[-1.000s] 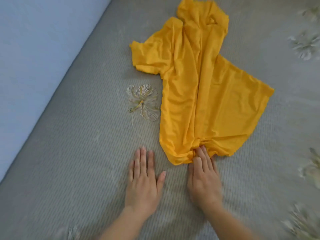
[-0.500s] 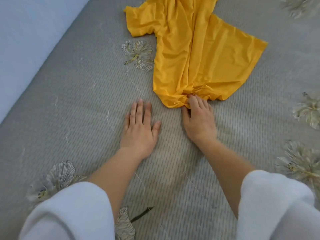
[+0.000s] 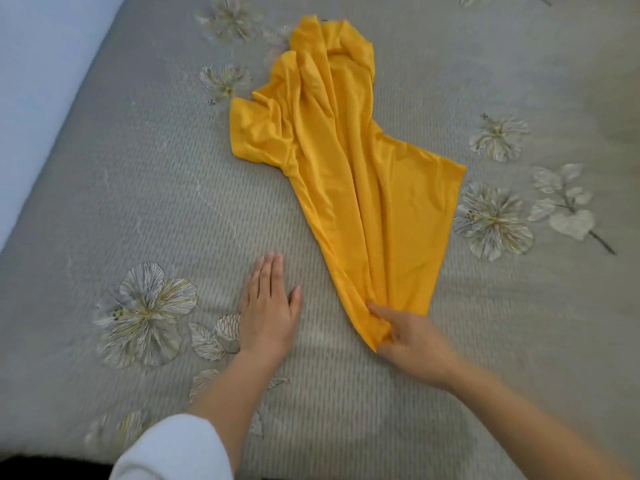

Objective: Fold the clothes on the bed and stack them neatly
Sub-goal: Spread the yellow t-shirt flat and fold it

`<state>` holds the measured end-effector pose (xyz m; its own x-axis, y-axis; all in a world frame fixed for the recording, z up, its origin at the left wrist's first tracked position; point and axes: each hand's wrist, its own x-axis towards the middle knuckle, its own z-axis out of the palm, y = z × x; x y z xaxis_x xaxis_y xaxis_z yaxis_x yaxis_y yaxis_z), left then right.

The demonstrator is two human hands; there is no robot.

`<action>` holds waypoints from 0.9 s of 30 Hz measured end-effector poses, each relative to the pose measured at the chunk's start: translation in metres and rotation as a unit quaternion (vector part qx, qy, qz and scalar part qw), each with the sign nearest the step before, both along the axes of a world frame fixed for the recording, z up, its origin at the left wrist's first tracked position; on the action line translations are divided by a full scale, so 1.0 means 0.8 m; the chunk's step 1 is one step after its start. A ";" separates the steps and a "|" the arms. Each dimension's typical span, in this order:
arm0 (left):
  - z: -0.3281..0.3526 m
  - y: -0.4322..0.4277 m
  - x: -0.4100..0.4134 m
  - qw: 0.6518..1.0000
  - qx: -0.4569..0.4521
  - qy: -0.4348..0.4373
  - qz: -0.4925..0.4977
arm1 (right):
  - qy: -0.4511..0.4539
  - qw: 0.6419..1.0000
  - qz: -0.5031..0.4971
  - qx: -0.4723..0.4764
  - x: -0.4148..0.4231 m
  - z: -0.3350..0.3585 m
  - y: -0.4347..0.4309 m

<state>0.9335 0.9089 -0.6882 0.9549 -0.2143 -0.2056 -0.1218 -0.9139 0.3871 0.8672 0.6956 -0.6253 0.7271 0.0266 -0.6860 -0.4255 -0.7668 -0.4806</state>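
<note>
A yellow T-shirt (image 3: 349, 161) lies crumpled lengthwise on the grey bed cover (image 3: 138, 188), collar end far from me and hem end near. My right hand (image 3: 412, 336) pinches the bunched hem at the shirt's near corner between thumb and fingers. To the left of the shirt, my left hand (image 3: 268, 306) rests flat on the cover with fingers straight, not touching the cloth. One short sleeve sticks out on the shirt's left side.
The bed cover carries a print of pale flowers (image 3: 145, 313) around the shirt. A light blue wall (image 3: 38, 64) runs along the bed's left edge. No other clothes show in view.
The right hand has dragged the shirt's hem toward me, stretching the shirt into a longer, narrower shape. The left hand stays flat on the cover.
</note>
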 end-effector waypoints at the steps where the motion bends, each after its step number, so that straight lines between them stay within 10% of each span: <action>1: 0.008 -0.003 0.003 1.000 0.006 -0.008 -0.006 | 0.045 0.998 -0.019 0.044 -0.006 0.010 -0.003; 10: 0.034 -0.027 0.032 0.919 0.038 -0.171 -0.354 | 0.431 0.899 0.076 -0.013 -0.040 0.037 -0.023; 14: 0.071 0.001 0.026 0.939 0.045 0.174 -0.293 | 0.489 0.866 0.070 -0.080 -0.018 0.047 -0.033; 17: 0.088 0.046 0.044 0.850 0.064 0.471 -0.227 | 0.329 0.931 0.103 -0.118 0.021 0.043 -0.038; 19: 0.092 0.073 0.059 0.846 -0.038 0.512 -0.145 | 0.138 0.978 0.063 -0.142 0.055 0.039 -0.029; 21: 0.092 0.093 0.070 0.916 -0.164 0.364 -0.034 | -0.025 0.993 -0.002 -0.119 0.095 0.036 -0.006; 24: 0.084 0.114 0.084 0.989 -0.094 0.020 0.112 | -0.197 0.977 -0.039 -0.071 0.159 0.030 0.048; 27: 0.064 0.132 0.085 0.981 -0.017 0.094 0.166 | -0.286 0.955 0.045 -0.064 0.209 0.021 0.104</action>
